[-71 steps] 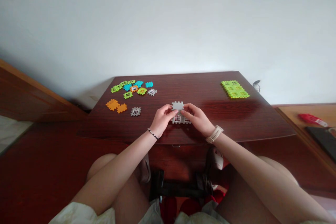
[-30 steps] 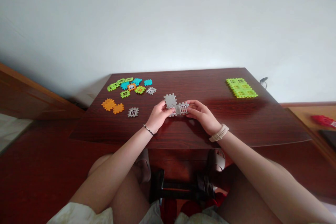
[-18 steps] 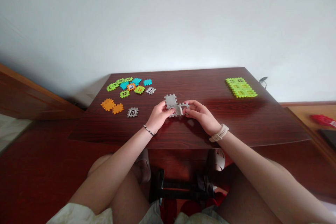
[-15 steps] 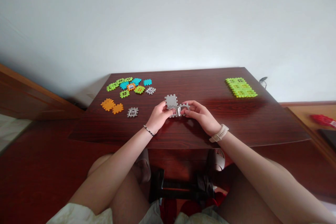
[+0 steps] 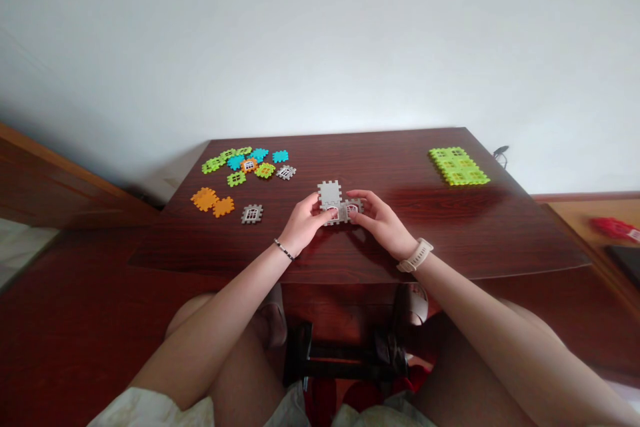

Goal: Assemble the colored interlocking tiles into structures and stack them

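Observation:
At the middle of the dark wooden table (image 5: 450, 233) I hold a small build of grey interlocking tiles (image 5: 331, 195). One plain grey tile stands up at its back, and window tiles face me lower down. My left hand (image 5: 305, 225) pinches the build from the left. From the right, my right hand (image 5: 377, 219), with a pale watch on its wrist, grips it with fingers closed on a window tile. The build rests on or just above the tabletop.
Loose green, blue, orange and grey tiles (image 5: 245, 165) lie at the table's back left, with two orange tiles (image 5: 213, 201) and a single grey window tile (image 5: 251, 213) nearer. A flat panel of joined lime tiles (image 5: 457, 166) lies at the back right. A white wall rises behind.
The grey build has been turned and pressed closer together; the upright plain tile now stands straighter. Both hands stayed on it. The view shifted slightly since the earliest frame.

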